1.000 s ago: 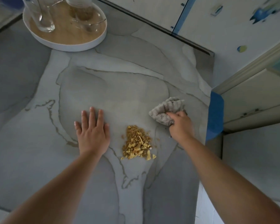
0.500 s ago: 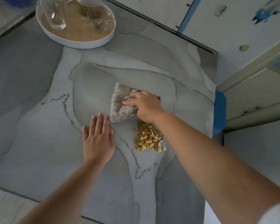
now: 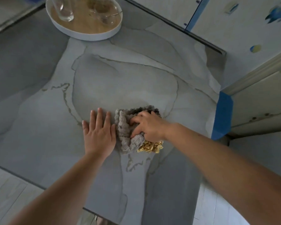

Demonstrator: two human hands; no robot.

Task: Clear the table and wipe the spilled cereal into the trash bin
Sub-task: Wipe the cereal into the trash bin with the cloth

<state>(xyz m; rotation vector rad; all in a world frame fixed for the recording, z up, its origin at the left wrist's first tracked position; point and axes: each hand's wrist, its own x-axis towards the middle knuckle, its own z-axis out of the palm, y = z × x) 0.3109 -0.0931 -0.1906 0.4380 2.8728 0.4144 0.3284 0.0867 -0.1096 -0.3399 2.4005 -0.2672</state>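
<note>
A grey fluffy cloth (image 3: 125, 132) lies bunched on the grey marble-patterned table (image 3: 120, 78). My right hand (image 3: 148, 125) grips it from above and presses it down. Yellow spilled cereal (image 3: 151, 146) shows in a small heap just under the near edge of the cloth and my right hand; part of the heap is hidden by them. My left hand (image 3: 99, 133) lies flat on the table, fingers together, its side touching the left edge of the cloth. No trash bin is in view.
A round white tray (image 3: 88, 34) with a wooden base holds glassware (image 3: 64, 10) at the table's far left. The table's near edge runs below my forearms, its right edge by a blue-taped cabinet corner (image 3: 223, 116). White cabinets stand behind and to the right.
My right hand has swept the cloth from the right, over behind the cereal, then pulled it toward me onto the heap. The heap is now partly covered. My left hand stayed flat.
</note>
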